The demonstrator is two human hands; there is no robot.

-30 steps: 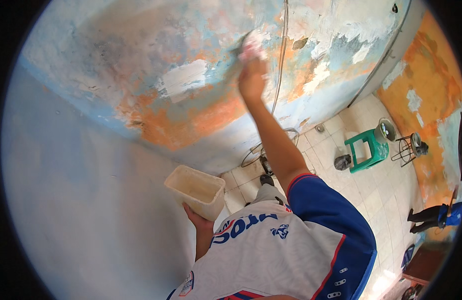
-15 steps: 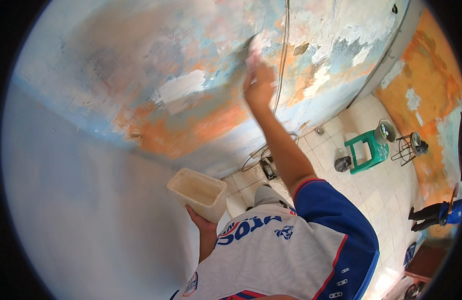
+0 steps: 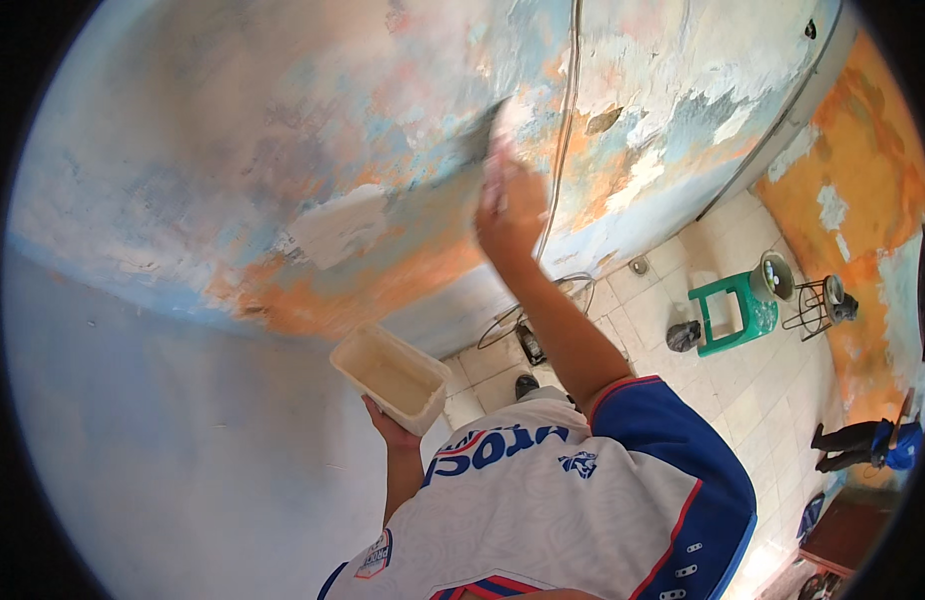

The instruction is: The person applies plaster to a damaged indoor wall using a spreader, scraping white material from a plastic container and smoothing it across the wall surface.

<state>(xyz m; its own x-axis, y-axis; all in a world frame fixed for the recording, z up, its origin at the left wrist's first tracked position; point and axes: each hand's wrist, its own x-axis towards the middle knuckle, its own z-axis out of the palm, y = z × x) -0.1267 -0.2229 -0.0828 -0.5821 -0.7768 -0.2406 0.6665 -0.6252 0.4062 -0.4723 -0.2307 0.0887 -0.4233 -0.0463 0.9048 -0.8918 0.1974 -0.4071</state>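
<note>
My right hand (image 3: pixel 515 205) is closed on a pale pink-and-white tool (image 3: pixel 500 150), blurred by motion, held against or just in front of the mottled blue, orange and white wall (image 3: pixel 373 100) beside a hanging cable (image 3: pixel 571 75). Its exact shape and contact with the wall are unclear. Lower left, my left hand (image 3: pixel 388 425) grips an off-white rectangular plastic container (image 3: pixel 393 375), tilted so that its hollow, smeared inside shows. A white patch (image 3: pixel 338 220) marks the wall left of my right hand.
On the tiled floor (image 3: pixel 743 400) stand a green plastic stool (image 3: pixel 743 325), a bucket (image 3: pixel 773 275), a dark bag (image 3: pixel 683 335) and a black metal stand (image 3: pixel 813 310). Coiled cables (image 3: pixel 493 330) lie by the wall's foot. Another person (image 3: pixel 863 445) is at the right, near an orange wall (image 3: pixel 838 150).
My right hand has moved lower in the picture with the tool, and the view of the wall has shifted slightly downward. My left hand keeps hold of the container.
</note>
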